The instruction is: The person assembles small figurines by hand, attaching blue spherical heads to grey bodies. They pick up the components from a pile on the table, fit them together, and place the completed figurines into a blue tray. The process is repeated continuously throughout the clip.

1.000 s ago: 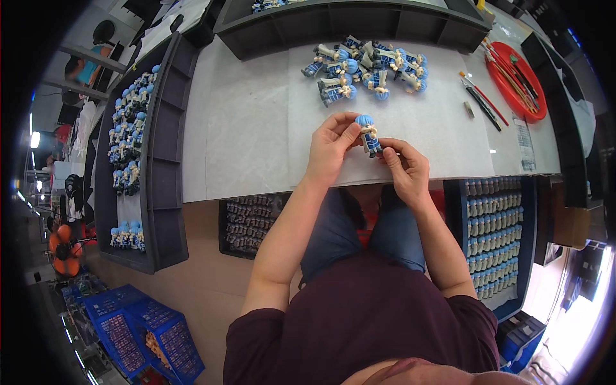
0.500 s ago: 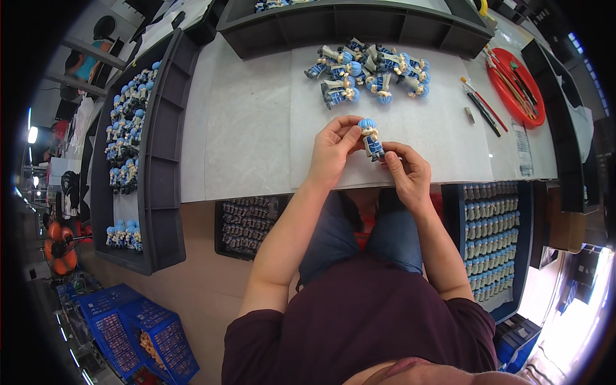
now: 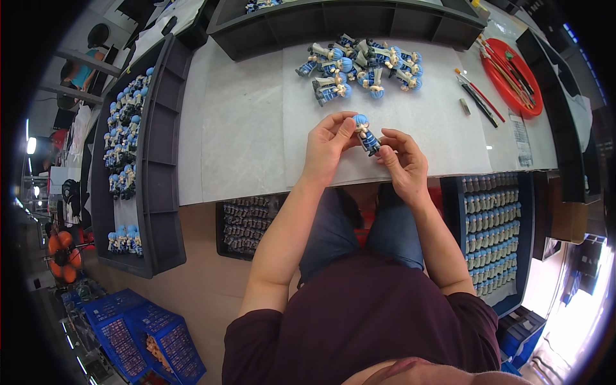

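A small doll figurine with blue hair and a blue-and-white outfit is held above the white-covered table front. The thumb and fingers of my left hand pinch it at the head and upper side. At its dark feet, my right hand grips with thumb and curled fingers. The figurine leans, head toward the upper left and feet toward the lower right. Beyond my hands lies a loose pile of similar figurines, several of them on their sides.
Dark trays stand at the left and back; the left one holds more figurines. A red dish of brushes sits at the right, beside loose brushes. Below the table's right edge, a blue crate holds rows of figurines.
The figurine has tilted further, its feet swinging to the right. My right hand's fingers have lifted and spread slightly around its feet. The whole view has shifted a little.
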{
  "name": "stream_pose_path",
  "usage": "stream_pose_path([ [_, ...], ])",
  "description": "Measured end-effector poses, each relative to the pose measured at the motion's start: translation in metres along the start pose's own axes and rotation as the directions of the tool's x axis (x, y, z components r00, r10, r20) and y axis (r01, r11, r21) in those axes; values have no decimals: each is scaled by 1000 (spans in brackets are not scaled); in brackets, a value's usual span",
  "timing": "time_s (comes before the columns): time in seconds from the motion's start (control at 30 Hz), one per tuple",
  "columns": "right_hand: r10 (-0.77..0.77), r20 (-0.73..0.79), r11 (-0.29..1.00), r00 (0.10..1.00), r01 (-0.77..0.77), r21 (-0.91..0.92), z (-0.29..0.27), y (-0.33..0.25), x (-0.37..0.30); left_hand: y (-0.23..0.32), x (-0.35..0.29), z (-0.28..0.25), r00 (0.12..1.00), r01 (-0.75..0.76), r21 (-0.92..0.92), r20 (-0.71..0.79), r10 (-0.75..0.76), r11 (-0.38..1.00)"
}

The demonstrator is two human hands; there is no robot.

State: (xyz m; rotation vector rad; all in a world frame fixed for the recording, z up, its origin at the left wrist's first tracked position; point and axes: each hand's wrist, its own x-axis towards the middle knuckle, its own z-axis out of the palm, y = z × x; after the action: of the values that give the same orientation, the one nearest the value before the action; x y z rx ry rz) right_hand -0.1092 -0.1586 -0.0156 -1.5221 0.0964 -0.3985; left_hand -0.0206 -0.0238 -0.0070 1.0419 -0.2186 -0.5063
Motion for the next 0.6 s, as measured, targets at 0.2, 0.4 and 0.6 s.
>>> stream_pose_path([
  [0.2, -203, -53, 973, 978, 195, -125, 1, 5, 0, -3, -2, 2, 997, -77, 153, 0, 78, 985],
  [0.4, -80, -83, 996, 993, 76, -50, 4, 1, 4, -4, -1, -6, 996, -72, -56, 42, 74, 996],
  [0.6, -76, -87, 997, 993, 74, -26, 3, 4, 2, -4, 0, -6, 994, -55, -36, 91, 58, 998],
])
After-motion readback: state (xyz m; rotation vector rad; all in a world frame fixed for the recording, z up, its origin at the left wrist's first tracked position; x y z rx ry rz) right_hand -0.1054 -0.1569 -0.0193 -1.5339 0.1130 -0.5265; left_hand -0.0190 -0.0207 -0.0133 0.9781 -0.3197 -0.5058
